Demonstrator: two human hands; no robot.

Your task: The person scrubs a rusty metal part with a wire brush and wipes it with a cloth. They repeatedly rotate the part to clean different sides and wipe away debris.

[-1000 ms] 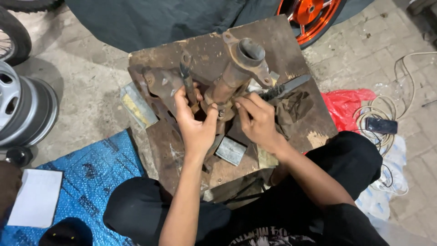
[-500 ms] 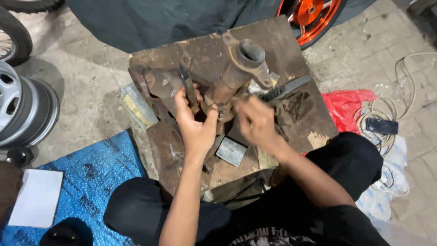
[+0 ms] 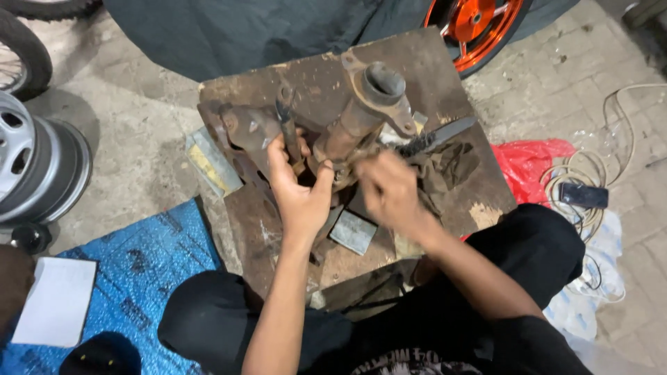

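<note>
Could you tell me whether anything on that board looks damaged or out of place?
The metal tube part under the left hand is rust-brown all over, and the wooden board is stained dark. The right hand is blurred. Nothing looks spilled.

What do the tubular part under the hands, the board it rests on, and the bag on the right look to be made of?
Tubular part: looks like cast metal, dull brown with a rusty, greasy coat. Board: probably wood or a rusted plate; flat, stained brown, scuffed pale at one edge; the surface leaves it open. Red bag: thin plastic, glossy and crumpled.
</note>
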